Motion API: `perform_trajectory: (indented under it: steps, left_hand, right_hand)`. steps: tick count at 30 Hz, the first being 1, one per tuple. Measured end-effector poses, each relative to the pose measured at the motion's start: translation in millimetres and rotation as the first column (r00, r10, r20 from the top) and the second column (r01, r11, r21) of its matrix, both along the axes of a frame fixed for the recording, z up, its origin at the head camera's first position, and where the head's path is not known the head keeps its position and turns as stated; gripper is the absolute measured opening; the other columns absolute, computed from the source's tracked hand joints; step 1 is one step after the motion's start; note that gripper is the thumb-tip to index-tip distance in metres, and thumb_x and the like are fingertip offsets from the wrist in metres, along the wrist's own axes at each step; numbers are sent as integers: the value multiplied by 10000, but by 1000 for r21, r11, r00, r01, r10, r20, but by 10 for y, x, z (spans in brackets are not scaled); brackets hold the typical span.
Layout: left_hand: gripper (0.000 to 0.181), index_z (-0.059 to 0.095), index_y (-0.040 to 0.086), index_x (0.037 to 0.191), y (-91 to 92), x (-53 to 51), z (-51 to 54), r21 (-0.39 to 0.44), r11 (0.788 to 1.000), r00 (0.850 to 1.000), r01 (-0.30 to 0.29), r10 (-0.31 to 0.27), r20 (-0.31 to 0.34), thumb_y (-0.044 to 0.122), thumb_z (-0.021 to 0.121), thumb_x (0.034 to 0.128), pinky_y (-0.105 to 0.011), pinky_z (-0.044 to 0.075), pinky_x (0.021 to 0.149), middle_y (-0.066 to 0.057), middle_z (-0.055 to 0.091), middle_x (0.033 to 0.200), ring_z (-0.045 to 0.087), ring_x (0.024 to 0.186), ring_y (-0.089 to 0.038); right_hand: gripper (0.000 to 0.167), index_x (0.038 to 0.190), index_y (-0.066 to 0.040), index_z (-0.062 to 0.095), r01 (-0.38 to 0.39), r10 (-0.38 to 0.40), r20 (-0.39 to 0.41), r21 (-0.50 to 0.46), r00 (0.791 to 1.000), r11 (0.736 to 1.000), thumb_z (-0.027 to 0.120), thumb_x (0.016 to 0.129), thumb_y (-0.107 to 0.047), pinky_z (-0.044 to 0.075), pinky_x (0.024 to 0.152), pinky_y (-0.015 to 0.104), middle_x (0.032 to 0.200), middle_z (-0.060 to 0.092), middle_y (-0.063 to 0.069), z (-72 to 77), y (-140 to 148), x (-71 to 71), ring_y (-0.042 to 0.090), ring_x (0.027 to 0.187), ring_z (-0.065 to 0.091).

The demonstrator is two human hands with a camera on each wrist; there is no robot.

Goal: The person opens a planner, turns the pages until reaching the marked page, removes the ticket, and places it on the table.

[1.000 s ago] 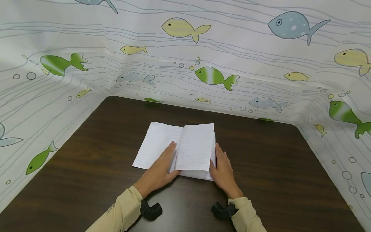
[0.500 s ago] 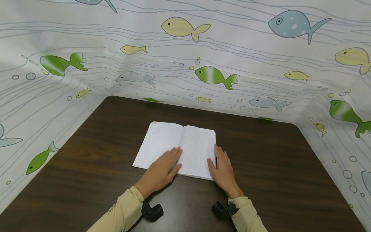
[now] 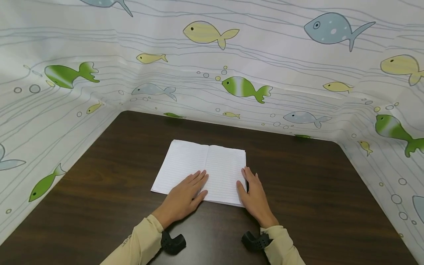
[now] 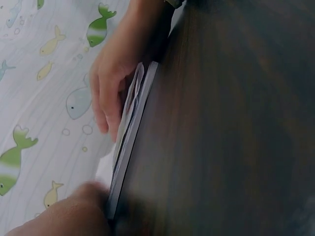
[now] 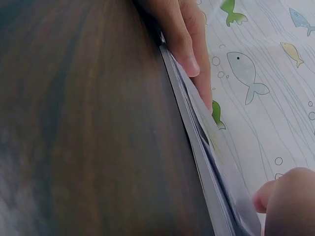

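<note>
An open notebook [image 3: 225,162] with lined white pages lies flat on the dark table. My left hand [image 3: 184,198] rests on it by the lower middle fold, fingers straight across the paper. At the right edge, my right hand [image 3: 256,197] has its thumb on the right page and its extended fingers along the border. Seen edge-on in the left wrist view, the notebook's side [image 4: 132,142] shows layered pages that lift slightly, with the right hand [image 4: 110,83] over the far end. The right wrist view shows the left hand [image 5: 184,39] touching the top page.
Dark wood-grain tabletop [image 3: 99,176] surrounds the notebook. A white sheet printed with fish [image 3: 245,88] stands as a wall behind and at both sides. Black wrist-worn devices [image 3: 173,243] sit below both hands, at the beige cuffs.
A raised page by the right hand has come down, so the right side now lies flat. My left hand has shifted slightly, its fingers spread over the fold; the right hand barely moved.
</note>
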State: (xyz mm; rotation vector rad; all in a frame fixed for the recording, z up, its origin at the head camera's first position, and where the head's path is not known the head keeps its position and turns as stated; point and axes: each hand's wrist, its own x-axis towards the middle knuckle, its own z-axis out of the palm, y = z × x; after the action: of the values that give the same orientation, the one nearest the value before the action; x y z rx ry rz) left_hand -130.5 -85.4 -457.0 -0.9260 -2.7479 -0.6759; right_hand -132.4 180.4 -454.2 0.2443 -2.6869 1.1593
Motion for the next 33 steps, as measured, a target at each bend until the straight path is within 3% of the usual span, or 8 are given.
perform_trajectory:
  steps: [8, 14, 19, 23, 26, 28, 31, 33]
  left_hand:
    - [992, 306, 49, 1625, -1, 20, 51, 21, 999, 994, -28, 26, 102, 665, 652, 928, -420, 290, 1242, -90, 264, 1693, 318, 1536, -257]
    - [962, 218, 36, 1645, 1, 16, 78, 89, 994, 986, -63, 48, 163, 499, 713, 962, -443, 319, 1225, -95, 185, 1714, 301, 1541, -267]
    - [935, 202, 32, 1648, 7, 30, 92, 103, 994, 999, -30, 28, 28, 306, 767, 955, -479, 378, 1185, -199, 190, 1701, 342, 1515, -348]
    - [1013, 173, 50, 1655, 12, 22, 103, 125, 992, 991, -9, 25, -128, 204, 821, 892, -483, 422, 1151, -229, 145, 1702, 325, 1517, -370]
    - [1019, 200, 44, 1648, 13, -8, 119, 174, 985, 963, 9, 39, -266, 121, 828, 849, -536, 396, 1162, -238, 128, 1701, 300, 1524, -388]
    - [948, 300, 68, 1627, 13, -26, 131, 197, 980, 925, 9, 66, -373, -3, 784, 815, -592, 337, 1186, -259, 154, 1689, 291, 1521, -419]
    - [945, 449, 137, 1570, 7, -38, 150, 174, 984, 861, -48, 129, -492, -192, 681, 715, -628, 226, 1226, -260, 203, 1679, 262, 1535, -422]
    - [924, 533, 167, 1521, 4, -36, 156, 146, 985, 846, -96, 158, -510, -242, 630, 697, -592, 200, 1247, -241, 251, 1672, 274, 1539, -394]
  right_hand:
    - [593, 1545, 77, 392, -85, 85, 18, 28, 996, 996, 572, 1057, -207, 95, 1274, 550, 1618, 359, 226, 6, 2, 12, 339, 1536, 294]
    - [616, 1548, 48, 413, -120, 119, 20, 29, 993, 992, 574, 1061, -293, 53, 1271, 568, 1601, 402, 183, 9, -5, 5, 318, 1528, 321]
    - [527, 1603, 22, 312, -62, 67, 63, -83, 996, 995, 402, 1129, -189, 121, 1274, 542, 1645, 346, 160, 9, -6, 2, 319, 1547, 271]
    - [568, 1640, -2, 201, -20, 32, 79, -142, 996, 990, 392, 1113, -93, 210, 1248, 566, 1687, 250, 170, 16, 3, -3, 330, 1558, 227]
    - [650, 1650, -15, 161, -14, 25, 87, -119, 996, 993, 478, 1088, -98, 232, 1236, 582, 1691, 240, 173, 16, 1, -1, 338, 1559, 221]
    - [701, 1652, -19, 153, -14, 23, 97, -94, 995, 995, 533, 1072, -121, 234, 1234, 582, 1695, 228, 170, 15, -5, 2, 340, 1560, 214]
    - [724, 1647, -7, 164, -10, 19, 107, -81, 994, 997, 563, 1055, -128, 231, 1235, 579, 1701, 206, 178, 17, -20, -2, 344, 1562, 207]
    - [724, 1642, 1, 179, -6, 14, 110, -73, 994, 997, 572, 1047, -125, 234, 1235, 578, 1700, 204, 183, 21, -28, -5, 349, 1561, 213]
